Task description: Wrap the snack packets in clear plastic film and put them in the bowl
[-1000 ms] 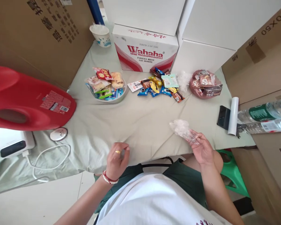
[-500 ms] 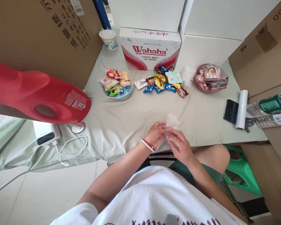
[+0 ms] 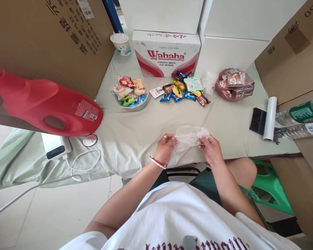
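Observation:
A thin, crinkled piece of clear plastic film [image 3: 189,139] is stretched between my two hands above the front of the table. My left hand [image 3: 165,147] pinches its left end, and my right hand [image 3: 210,147] grips the bunched right end. Farther back stands a clear plastic bowl [image 3: 135,107] full of wrapped snacks. Loose packaged snacks [image 3: 181,91] lie in a pile right of it. Beside the pile is a crumpled clear plastic [image 3: 209,82], then a reddish bowl [image 3: 228,96] heaped with brown-wrapped snacks.
A Wahaha carton [image 3: 167,57] and a paper cup [image 3: 121,44] stand at the back. On the left are a red jug [image 3: 52,107], a white power bank [image 3: 56,146] with its cable and a round badge [image 3: 90,140]. Plastic bottles [image 3: 305,113] and a white roll [image 3: 270,118] lie right.
My hands were close together on the bunched plastic film. They have moved apart, left and right, and the film is now spread wide between them.

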Demonstrator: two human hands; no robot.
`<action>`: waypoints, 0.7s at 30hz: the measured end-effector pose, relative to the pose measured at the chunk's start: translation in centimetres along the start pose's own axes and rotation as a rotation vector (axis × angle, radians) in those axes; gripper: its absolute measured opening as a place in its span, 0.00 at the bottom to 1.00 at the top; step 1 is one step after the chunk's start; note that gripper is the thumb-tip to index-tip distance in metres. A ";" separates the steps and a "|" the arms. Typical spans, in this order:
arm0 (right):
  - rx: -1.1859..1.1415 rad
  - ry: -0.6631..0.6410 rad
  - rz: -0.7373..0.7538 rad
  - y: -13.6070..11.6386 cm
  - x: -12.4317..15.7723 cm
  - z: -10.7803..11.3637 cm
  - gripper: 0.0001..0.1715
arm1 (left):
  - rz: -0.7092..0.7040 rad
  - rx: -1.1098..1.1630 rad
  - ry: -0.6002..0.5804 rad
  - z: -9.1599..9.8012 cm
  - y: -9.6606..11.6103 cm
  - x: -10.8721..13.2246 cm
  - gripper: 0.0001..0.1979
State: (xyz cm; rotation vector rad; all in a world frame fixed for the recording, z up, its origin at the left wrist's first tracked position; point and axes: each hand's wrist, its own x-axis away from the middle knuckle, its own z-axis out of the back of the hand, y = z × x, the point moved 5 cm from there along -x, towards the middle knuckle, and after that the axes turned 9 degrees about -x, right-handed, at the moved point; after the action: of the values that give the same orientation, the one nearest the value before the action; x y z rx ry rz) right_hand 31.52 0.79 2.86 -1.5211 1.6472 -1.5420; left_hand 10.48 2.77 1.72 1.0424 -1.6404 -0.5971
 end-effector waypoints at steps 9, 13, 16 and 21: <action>0.025 -0.076 -0.016 1.7 1.3 -0.3 0.22 | 0.218 0.015 -0.086 -0.1 -0.2 0.1 0.21; 0.084 0.004 0.047 1.6 1.5 1.0 0.22 | 0.080 -0.199 -0.039 0.2 -0.2 0.0 0.21; 0.161 0.148 0.234 0.7 1.7 2.2 0.21 | -0.089 -0.231 -0.031 0.3 0.4 0.1 0.19; 0.581 0.014 0.321 1.0 0.6 -0.3 0.37 | -0.138 -0.241 -0.171 -0.4 0.3 1.1 0.20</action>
State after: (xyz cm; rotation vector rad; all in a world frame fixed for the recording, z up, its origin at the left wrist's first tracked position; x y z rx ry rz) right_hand 30.69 0.20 2.24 -0.8956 1.2173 -1.6511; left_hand 10.63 2.04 2.65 0.9520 -1.6026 -0.9741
